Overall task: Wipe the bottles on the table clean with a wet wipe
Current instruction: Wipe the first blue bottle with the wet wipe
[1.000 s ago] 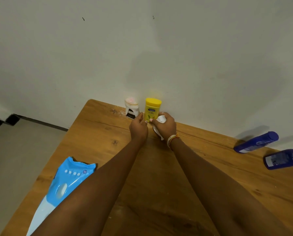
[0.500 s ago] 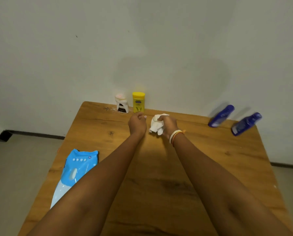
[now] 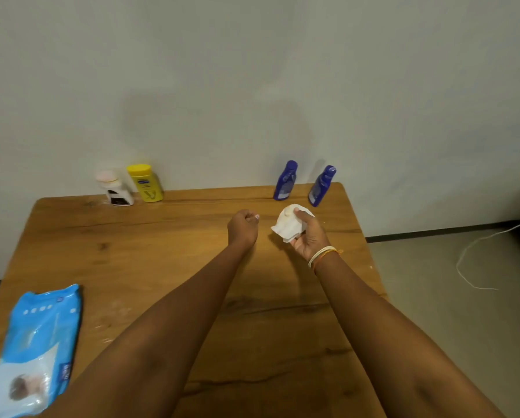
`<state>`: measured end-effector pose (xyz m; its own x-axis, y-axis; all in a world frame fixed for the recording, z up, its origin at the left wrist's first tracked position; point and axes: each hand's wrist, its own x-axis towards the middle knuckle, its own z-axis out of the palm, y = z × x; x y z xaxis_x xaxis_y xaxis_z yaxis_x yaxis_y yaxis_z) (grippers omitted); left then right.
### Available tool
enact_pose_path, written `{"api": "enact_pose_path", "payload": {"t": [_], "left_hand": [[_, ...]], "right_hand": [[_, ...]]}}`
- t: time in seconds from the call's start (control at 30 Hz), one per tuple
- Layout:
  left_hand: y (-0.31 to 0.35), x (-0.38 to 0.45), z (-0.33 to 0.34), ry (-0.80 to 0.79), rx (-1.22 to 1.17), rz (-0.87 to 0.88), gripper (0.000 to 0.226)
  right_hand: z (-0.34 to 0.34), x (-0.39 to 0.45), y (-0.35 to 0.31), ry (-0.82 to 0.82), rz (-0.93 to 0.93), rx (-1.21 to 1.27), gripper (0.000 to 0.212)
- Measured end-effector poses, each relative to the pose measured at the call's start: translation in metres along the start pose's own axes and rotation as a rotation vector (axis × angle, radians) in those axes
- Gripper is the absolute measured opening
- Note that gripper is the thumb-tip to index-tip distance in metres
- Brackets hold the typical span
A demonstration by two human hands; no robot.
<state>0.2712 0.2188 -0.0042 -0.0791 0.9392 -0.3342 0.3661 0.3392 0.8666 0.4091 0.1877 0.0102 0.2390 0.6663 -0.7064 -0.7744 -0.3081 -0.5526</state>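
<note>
The right hand (image 3: 308,236) pinches the crumpled wet wipe (image 3: 289,226) near the desk's far right corner; the left hand (image 3: 243,226) is curled on nothing. Two blue bottles (image 3: 285,181) stand upright along the far edge beside the wall. A hasty one-handed reach could topple either slim bottle.

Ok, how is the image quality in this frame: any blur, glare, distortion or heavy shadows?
Head view: lighting is dim and even, with soft shadows on the wall behind the bottles; the wide angle makes the two blue bottles lean; the wipe pack shows some sheen and is soft at the frame edge; the right hand and its wipe are reasonably sharp; the labels are unreadable.
</note>
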Motion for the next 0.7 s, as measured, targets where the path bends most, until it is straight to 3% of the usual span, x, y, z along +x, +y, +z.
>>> {"api": "enact_pose_path", "payload": {"t": [0.3,0.5,0.7], "left_hand": [[0.032,0.061,0.072,0.039,0.047,-0.035,0.032],[0.035,0.100,0.097,0.004,0.042,0.004,0.065],[0.026,0.116,0.107,-0.006,0.104,0.102,0.051]], "right_hand": [[-0.042,0.061,-0.042,-0.005,0.037,-0.017,0.057],[-0.048,0.093,-0.039,-0.080,0.082,-0.070,0.051],[-0.054,0.110,-0.033,-0.117,0.142,-0.057,0.045]]}}
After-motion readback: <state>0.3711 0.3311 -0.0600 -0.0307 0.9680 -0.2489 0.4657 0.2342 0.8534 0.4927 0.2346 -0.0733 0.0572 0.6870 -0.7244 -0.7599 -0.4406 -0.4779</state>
